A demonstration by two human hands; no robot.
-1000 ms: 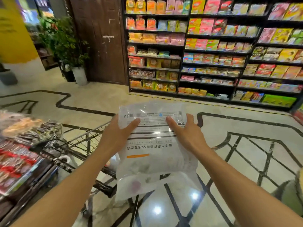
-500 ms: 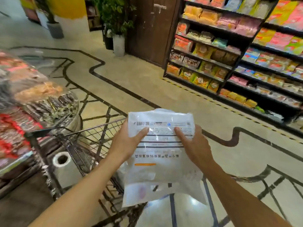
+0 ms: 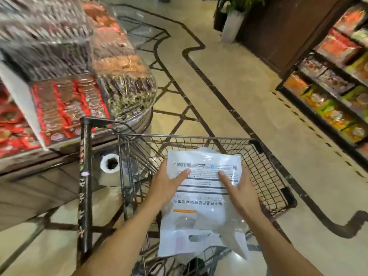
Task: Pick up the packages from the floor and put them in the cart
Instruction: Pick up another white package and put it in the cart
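Observation:
I hold a white plastic mailer package (image 3: pixel 203 204) with black printed text and an orange stripe over the wire basket of a black shopping cart (image 3: pixel 266 176). My left hand (image 3: pixel 167 186) grips its left edge, thumb on top. My right hand (image 3: pixel 239 190) grips its right edge the same way. The package hangs tilted, its lower end drooping toward me over the cart's near side. What lies in the basket under the package is hidden.
A glass-fronted display counter of wrapped sweets (image 3: pixel 83 92) stands close to the cart's left, with a white roll (image 3: pixel 109 163) below it. Snack shelves (image 3: pixel 334 82) line the right. A potted plant (image 3: pixel 232 24) and a wooden door (image 3: pixel 282 30) are at the back.
My view has swung left and downward. The package, held by both hands throughout, has moved from over the bare floor to above the cart's basket.

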